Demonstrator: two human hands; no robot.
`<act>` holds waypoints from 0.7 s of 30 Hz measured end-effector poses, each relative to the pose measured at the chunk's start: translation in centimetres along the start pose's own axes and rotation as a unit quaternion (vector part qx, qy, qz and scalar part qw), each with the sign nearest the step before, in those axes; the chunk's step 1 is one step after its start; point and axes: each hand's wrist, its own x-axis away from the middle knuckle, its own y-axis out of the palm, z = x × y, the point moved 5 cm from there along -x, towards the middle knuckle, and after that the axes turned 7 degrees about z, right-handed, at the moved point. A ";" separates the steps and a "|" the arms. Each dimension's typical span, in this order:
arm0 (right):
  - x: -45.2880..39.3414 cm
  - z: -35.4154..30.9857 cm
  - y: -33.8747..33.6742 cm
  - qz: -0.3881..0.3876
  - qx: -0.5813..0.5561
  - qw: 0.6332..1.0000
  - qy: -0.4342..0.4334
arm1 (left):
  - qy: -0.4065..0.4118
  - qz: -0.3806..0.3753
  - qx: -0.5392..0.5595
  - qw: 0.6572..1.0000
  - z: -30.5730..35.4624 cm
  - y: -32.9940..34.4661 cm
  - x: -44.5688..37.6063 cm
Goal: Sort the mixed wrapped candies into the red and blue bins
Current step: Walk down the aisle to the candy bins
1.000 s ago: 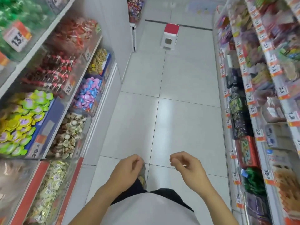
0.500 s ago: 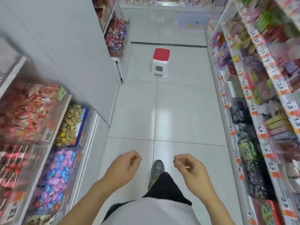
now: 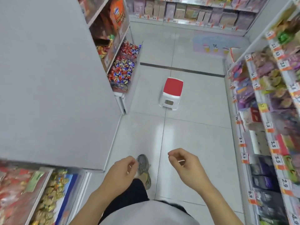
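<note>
My left hand point(image 3: 121, 172) hangs low in front of me with the fingers loosely curled and nothing visible in it. My right hand point(image 3: 185, 166) is beside it, also loosely curled and empty. Ahead on the left, a clear bin of mixed red and blue wrapped candies point(image 3: 121, 71) sits on the low shelf at the far end of the white shelving unit, with a second such bin point(image 3: 131, 48) behind it. Both are well beyond my hands. Close at my lower left are a bin of gold wrapped candies point(image 3: 48, 195) and a bin of red ones point(image 3: 14, 185).
A small white stool with a red seat point(image 3: 172, 93) stands in the middle of the tiled aisle ahead. A white end panel point(image 3: 53, 82) fills the left. Packed snack shelves point(image 3: 267, 111) line the right. My shoe point(image 3: 143, 168) is on the floor between my hands.
I have walked forward along the aisle: the stool and the mixed candy bins are nearer, the bulk bins on the left have slid behind. Both hands stay curled in front of me.
</note>
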 end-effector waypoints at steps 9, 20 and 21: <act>-19.3 -8.0 -4.6 0.042 0.000 0.998 0.046 | 0.064 -0.026 -0.025 0.997 8.7 -9.3 -25.6; -49.0 -15.5 -8.1 -0.014 0.006 1.000 0.023 | 0.030 -0.014 -0.060 0.998 13.5 -14.0 -51.7; -51.8 -16.9 -8.2 -0.031 0.008 0.999 0.016 | 0.021 -0.012 -0.054 0.998 13.8 -14.5 -53.4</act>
